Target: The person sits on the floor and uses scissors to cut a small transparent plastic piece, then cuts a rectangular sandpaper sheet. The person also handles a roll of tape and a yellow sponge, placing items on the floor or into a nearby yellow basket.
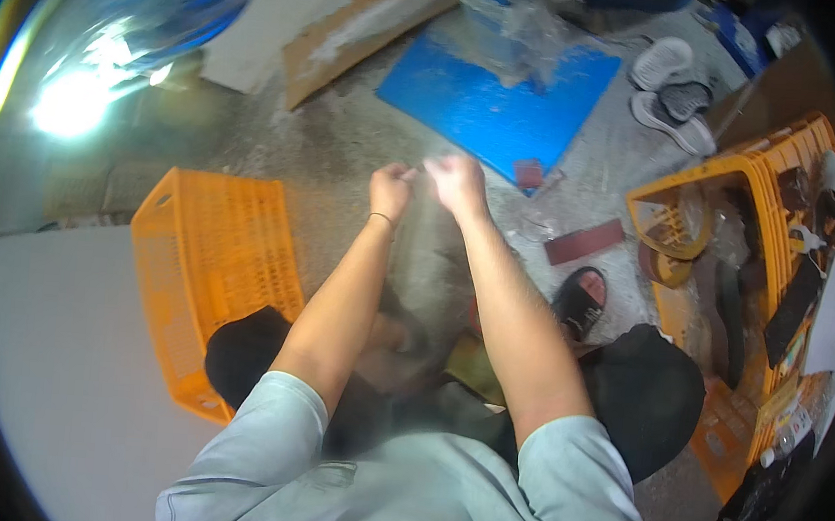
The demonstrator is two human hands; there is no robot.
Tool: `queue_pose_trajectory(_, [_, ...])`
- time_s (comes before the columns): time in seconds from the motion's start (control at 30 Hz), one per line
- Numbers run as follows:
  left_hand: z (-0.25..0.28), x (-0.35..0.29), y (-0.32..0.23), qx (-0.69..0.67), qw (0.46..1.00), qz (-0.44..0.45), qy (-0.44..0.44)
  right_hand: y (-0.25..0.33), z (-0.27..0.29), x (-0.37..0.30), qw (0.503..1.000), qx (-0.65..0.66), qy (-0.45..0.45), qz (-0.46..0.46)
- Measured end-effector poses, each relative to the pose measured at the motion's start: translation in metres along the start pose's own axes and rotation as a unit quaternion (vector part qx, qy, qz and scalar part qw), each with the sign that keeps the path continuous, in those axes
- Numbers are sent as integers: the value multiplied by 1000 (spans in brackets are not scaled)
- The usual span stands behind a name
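Note:
Both my arms reach forward over the floor, the hands close together but apart. My left hand (391, 191) is closed, its thumb and fingers pressed together at the tip. My right hand (459, 184) is closed in a similar pinch and a little blurred. Whatever lies between the fingers is too small and smeared to name. Just beyond my right hand is a blue sheet (491, 106) on the floor, with a small dark red square piece (529, 173) at its near corner. A longer dark red strip (584, 242) lies on the floor to the right.
An orange plastic crate (230, 238) stands left of my legs. More orange crates (767, 178) hold assorted items at the right. Grey-and-white shoes (674, 119) lie at the back right, a brown board (356, 29) at the back left. Crumpled clear plastic (530, 36) rests on the blue sheet.

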State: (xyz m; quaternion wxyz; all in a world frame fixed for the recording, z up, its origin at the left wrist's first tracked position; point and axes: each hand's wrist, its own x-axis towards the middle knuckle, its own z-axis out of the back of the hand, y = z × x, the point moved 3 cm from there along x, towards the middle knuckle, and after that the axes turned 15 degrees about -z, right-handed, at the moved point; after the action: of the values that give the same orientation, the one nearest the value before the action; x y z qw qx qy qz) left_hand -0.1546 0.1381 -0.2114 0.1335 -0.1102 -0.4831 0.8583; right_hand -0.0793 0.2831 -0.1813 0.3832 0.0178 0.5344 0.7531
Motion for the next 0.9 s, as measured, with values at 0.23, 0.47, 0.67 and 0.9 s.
queue_pose_trajectory(0.23, [-183,52,21,198,932,-213,216,-234,59,-32,942,-236,49,-235])
queue_pose_trajectory(0.47, [-197,69,54,-55,988,-72,126,-245,45,-41,943,-249,89,-200])
queue_pose_trajectory(0.67, [-100,-23,111,39,998,7,48,-245,27,-62,911,-302,56,-276])
queue_pose_trajectory(0.9, [-88,-159,140,76,994,70,-25,-246,19,-71,922,-289,-6,-259])
